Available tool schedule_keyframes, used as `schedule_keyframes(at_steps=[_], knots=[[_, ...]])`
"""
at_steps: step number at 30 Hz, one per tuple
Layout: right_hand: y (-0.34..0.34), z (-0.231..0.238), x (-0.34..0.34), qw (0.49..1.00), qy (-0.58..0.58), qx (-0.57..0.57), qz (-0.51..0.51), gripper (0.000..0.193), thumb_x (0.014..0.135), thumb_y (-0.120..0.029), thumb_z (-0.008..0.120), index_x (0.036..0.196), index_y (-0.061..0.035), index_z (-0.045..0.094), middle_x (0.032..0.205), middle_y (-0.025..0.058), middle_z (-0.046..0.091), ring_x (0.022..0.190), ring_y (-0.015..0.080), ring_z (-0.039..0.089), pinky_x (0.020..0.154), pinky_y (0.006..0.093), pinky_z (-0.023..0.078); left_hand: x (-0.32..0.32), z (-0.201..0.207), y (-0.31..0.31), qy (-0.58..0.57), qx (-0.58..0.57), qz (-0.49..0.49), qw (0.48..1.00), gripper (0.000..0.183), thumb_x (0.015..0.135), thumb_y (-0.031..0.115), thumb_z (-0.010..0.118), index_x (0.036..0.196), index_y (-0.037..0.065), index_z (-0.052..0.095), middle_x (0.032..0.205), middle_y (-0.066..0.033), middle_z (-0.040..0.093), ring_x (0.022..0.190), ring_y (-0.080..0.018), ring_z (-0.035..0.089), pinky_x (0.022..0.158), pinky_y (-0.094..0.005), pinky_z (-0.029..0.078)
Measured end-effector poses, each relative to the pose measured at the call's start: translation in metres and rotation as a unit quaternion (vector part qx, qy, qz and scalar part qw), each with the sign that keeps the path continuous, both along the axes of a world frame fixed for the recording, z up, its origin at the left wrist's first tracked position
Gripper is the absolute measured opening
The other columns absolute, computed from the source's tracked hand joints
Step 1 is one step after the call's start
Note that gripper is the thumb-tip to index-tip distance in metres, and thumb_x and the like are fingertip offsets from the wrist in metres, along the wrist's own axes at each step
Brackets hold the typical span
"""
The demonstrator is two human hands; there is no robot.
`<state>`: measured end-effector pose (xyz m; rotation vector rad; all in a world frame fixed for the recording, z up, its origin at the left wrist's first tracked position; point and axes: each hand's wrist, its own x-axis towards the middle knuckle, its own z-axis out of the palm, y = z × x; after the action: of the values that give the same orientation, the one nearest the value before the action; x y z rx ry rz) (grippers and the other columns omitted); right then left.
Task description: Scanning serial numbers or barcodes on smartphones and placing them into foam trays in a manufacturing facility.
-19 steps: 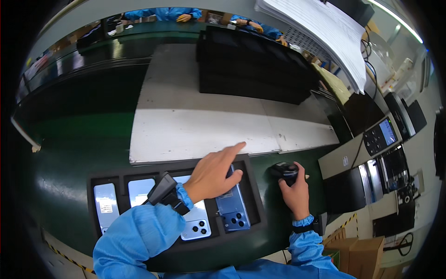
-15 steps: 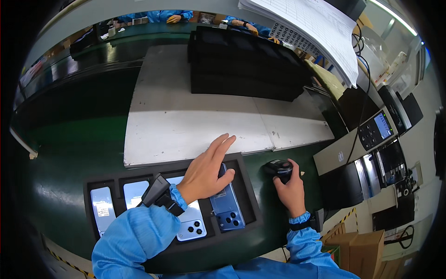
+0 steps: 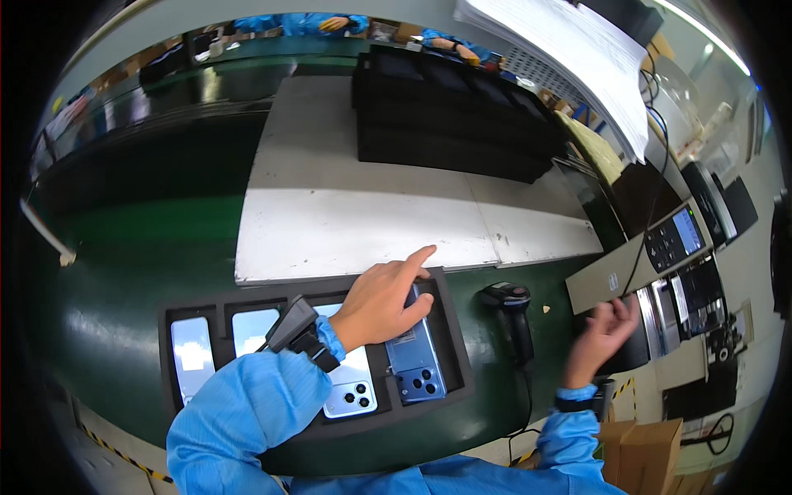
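Observation:
My left hand (image 3: pixel 375 307) rests over the upper end of a darker blue smartphone (image 3: pixel 419 363) in the right slot of a dark foam tray (image 3: pixel 456 363). Its index finger is stretched out and its thumb stands apart; no grip on the phone shows. Lighter blue phones lie in the other slots, one of them a smartphone (image 3: pixel 351 384) partly under my left wrist. A black handheld barcode scanner (image 3: pixel 516 318) lies on the green table, free of both hands. My right hand (image 3: pixel 604 340) is in the air beside the label printer (image 3: pixel 612 276), slightly blurred, fingers loosely bent and apart.
A white board (image 3: pixel 355 223) lies beyond the tray, with a stack of black trays (image 3: pixel 445 124) on it. Paper sheets (image 3: pixel 569 66) hang at the upper right. Cardboard boxes (image 3: pixel 652 454) stand at the lower right. Co-workers in blue sleeves (image 3: pixel 301 25) are across the bench.
My right hand has let go of the barcode scanner and moved right to the printer. The scanner now lies on the table. My left hand stays over the tray, its fingers slightly shifted.

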<state>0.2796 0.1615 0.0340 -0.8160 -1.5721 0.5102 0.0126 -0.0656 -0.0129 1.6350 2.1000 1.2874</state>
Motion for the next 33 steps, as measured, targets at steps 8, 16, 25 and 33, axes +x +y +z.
schedule_keyframes(at_steps=[8,16,25,33], knots=[[0.102,0.073,0.074,0.959,0.207,-0.189,-0.033,0.054,0.100,-0.050,0.056,0.130,-0.0056,0.054,0.110,0.0034,0.062,0.072,0.0071,0.049,0.054,0.0201,0.038,0.004,-0.001,0.004,-0.007,0.016,-0.005,1.000,0.053,0.090,0.027,0.056,0.137,0.004,0.047,0.112,-0.0154,0.069,0.101,-0.0368,0.063,0.093,-0.0459,0.046],[0.125,0.076,0.077,0.972,0.176,-0.141,-0.061,0.033,0.099,-0.040,0.061,0.095,-0.0078,0.066,0.074,-0.0063,0.053,0.058,0.0036,0.043,0.048,0.0187,0.033,0.004,-0.005,0.000,0.000,0.026,0.009,1.000,0.051,0.091,0.029,0.056,0.135,0.004,0.049,0.102,-0.0157,0.068,0.094,-0.0348,0.063,0.089,-0.0451,0.046],[0.162,0.034,0.141,0.974,0.149,-0.158,-0.068,0.021,0.099,-0.025,0.061,0.091,-0.0074,0.069,0.065,-0.0062,0.051,0.051,0.0034,0.043,0.043,0.0198,0.033,0.003,-0.010,-0.003,0.008,0.039,0.013,0.999,0.049,0.090,0.028,0.057,0.133,0.004,0.050,0.091,-0.0162,0.066,0.091,-0.0343,0.063,0.087,-0.0460,0.046],[-0.087,0.023,-0.010,0.730,-0.403,-0.449,0.321,0.022,0.101,-0.023,0.055,0.093,-0.0045,0.065,0.067,-0.0005,0.057,0.053,0.0083,0.053,0.043,0.0233,0.039,0.002,-0.003,0.005,-0.007,0.066,0.008,0.998,0.028,0.088,0.026,0.061,0.103,0.004,0.053,0.090,-0.0169,0.066,0.087,-0.0388,0.062,0.078,-0.0475,0.046]])
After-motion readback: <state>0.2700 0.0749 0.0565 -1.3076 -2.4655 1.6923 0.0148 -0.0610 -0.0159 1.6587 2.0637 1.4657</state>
